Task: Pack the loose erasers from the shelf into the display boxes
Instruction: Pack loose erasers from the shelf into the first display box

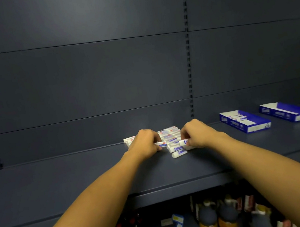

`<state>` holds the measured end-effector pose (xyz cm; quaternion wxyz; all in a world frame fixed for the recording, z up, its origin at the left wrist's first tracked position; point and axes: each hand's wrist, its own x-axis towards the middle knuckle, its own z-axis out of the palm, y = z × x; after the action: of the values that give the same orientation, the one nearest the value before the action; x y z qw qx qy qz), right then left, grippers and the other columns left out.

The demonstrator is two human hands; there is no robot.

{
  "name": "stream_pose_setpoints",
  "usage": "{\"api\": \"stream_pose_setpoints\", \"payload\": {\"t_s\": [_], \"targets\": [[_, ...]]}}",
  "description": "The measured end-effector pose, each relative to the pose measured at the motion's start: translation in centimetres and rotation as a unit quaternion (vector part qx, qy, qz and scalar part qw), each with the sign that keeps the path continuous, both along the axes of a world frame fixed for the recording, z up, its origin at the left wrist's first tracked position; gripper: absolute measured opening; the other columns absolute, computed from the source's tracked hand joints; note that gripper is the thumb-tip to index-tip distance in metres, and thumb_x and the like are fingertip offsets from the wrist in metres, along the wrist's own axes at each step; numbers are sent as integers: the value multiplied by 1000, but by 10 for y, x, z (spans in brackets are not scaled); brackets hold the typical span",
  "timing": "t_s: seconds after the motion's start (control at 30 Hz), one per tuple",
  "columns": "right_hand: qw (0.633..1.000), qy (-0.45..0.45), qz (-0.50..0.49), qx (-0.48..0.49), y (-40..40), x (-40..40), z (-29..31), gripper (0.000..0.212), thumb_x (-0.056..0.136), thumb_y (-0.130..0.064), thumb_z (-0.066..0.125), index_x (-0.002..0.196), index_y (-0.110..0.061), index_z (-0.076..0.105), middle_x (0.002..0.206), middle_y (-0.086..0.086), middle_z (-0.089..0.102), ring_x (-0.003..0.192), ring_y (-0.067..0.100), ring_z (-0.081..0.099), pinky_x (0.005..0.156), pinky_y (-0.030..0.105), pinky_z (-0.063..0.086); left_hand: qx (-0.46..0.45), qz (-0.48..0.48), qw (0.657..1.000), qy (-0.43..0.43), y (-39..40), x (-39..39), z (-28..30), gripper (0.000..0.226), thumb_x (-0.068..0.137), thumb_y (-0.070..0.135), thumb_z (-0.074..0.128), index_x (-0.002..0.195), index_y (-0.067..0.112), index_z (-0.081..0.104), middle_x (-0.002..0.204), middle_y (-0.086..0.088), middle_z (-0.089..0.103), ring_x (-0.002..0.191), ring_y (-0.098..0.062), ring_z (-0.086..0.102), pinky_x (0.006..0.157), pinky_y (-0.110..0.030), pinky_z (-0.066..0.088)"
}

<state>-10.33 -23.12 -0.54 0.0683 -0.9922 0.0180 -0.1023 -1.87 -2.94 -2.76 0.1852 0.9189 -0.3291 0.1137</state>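
From the head view, the only one there is, both arms reach forward over a dark shelf [77, 179] to a pile of loose erasers [170, 136] lying near the back panel; the left hand [145, 143] sits at the left of the pile with its fingers curled, its grip closed on a single eraser [161, 144] that juts out to the right of it; the right hand [199, 134] sits at the right of the pile, its grip pinched on another eraser [184, 142] at the fingertips; a few more erasers lie in front of the pile, the nearest one [179, 153] apart from the rest.

Well to the right on the same shelf stand two blue display boxes, both open at the top; the nearer box [244, 121] holds a short row of erasers toward its back end, with most of its length bare; the farther box [288, 111] shows no erasers that I can make out.

By my reckoning the job is at an early stage; a handful is packed, the bulk of the pile remains on the shelf, and both boxes have room left; the step in hand looks like gathering erasers to carry across to the nearer box.

Below the shelf, bottles [207, 220] and other goods show dimly.
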Motion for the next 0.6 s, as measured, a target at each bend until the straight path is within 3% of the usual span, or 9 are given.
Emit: {"api": "stream_pose_setpoints", "payload": {"t_s": [0.2, 0.43, 0.6], "targets": [[998, -18, -49, -16, -36, -37, 7, 14, 82, -10, 69, 92, -19, 75, 96, 3, 69, 84, 21, 66, 74, 35, 58, 29, 0, 1000, 9, -52, -21, 7, 18, 76, 23, 84, 88, 19, 71, 95, -2, 67, 89, -23, 66, 77, -37, 58], [995, -24, -98, -15, -94, -79, 11, 13, 85, -15, 71, 97, -17, 75, 99, 6, 71, 88, 24, 66, 81, 39, 58, 31, -20, 999, 10, -115, -49, 21, 12, 83, 13, 77, 94, 17, 75, 102, -8, 69, 91, -28, 67, 81, -39, 58], [993, -22, -112, -26, -136, -106, 14, 14, 87, -11, 68, 99, -16, 75, 105, 7, 70, 94, 25, 66, 79, 35, 55, 18, -29, 999, 7, -157, -71, 26, 25, 84, 7, 72, 105, 19, 75, 105, -7, 70, 94, -29, 67, 86, -41, 58]]}}
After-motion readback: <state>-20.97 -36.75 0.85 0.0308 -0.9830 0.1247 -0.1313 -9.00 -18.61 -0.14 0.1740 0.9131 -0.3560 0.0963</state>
